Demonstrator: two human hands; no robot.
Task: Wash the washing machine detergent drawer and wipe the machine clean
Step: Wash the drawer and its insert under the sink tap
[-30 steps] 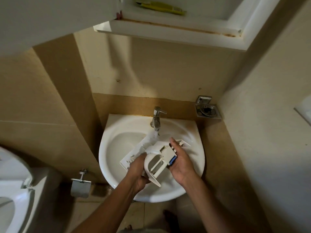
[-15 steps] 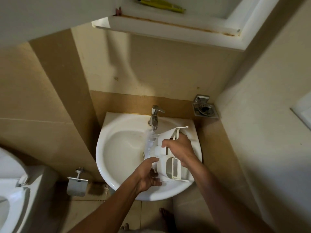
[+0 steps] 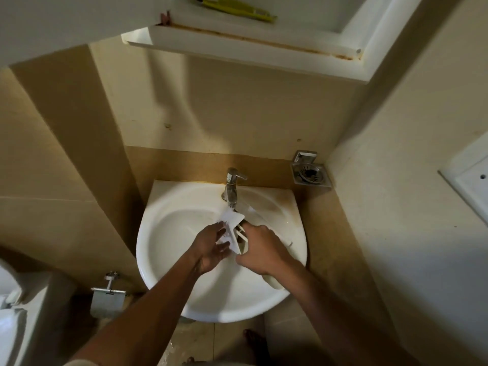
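The white plastic detergent drawer [image 3: 235,228] stands on edge in the white washbasin [image 3: 169,233], its upper end right under the spout of the chrome tap [image 3: 232,188]. My right hand [image 3: 260,250] grips the drawer from the right side and covers much of it. My left hand [image 3: 211,247] lies against the drawer's left face with fingers spread flat. The washing machine is not in view. Whether water runs from the tap is hard to tell.
A steel soap holder [image 3: 311,174] is fixed to the wall right of the tap. A white cabinet [image 3: 250,46] with a yellow-green item hangs overhead. A toilet [image 3: 10,313] and paper holder [image 3: 108,297] stand at lower left. Walls close in on both sides.
The drawer has been turned from lying flat across the basin to standing on edge under the tap. My left hand shifted from its lower end to its left face.
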